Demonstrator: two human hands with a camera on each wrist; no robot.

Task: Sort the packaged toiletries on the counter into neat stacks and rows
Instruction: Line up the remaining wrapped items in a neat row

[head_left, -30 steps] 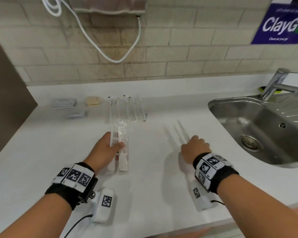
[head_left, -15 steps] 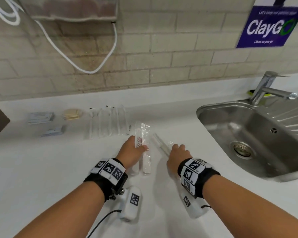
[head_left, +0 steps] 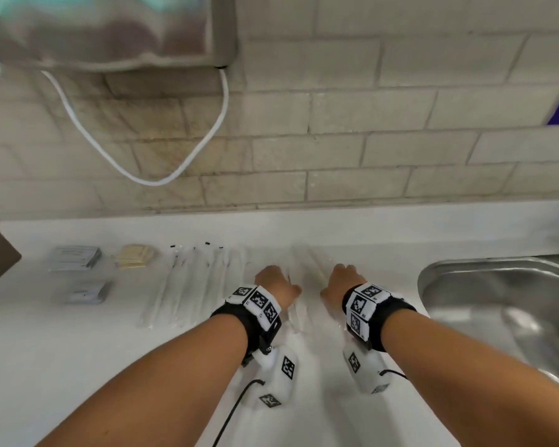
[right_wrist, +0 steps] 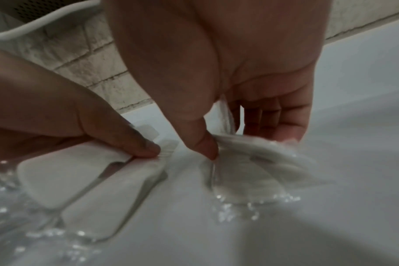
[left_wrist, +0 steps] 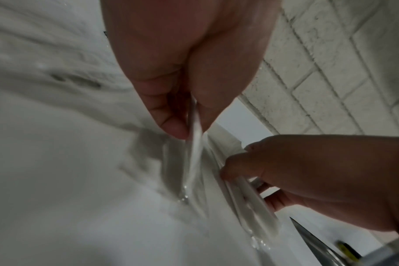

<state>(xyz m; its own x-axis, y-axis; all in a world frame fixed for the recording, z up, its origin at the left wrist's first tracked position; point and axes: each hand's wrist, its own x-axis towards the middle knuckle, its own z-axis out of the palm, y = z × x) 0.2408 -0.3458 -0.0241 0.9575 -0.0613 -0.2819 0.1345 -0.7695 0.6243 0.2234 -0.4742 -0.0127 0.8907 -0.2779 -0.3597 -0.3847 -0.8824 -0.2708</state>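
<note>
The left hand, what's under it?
Under the left hand lie two white combs in clear wrappers, side by side on the counter; its thumb presses one. The comb teeth are mostly hidden behind the fingers.

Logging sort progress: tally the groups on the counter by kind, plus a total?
Grey packet stacks: 2
Beige packet stack: 1
Row of long clear-wrapped items: 1
Wrapped comb groups: 2, one gripped by the left hand, one by the right hand
Total: 6 groups; pieces per group are too blurred to count.
</note>
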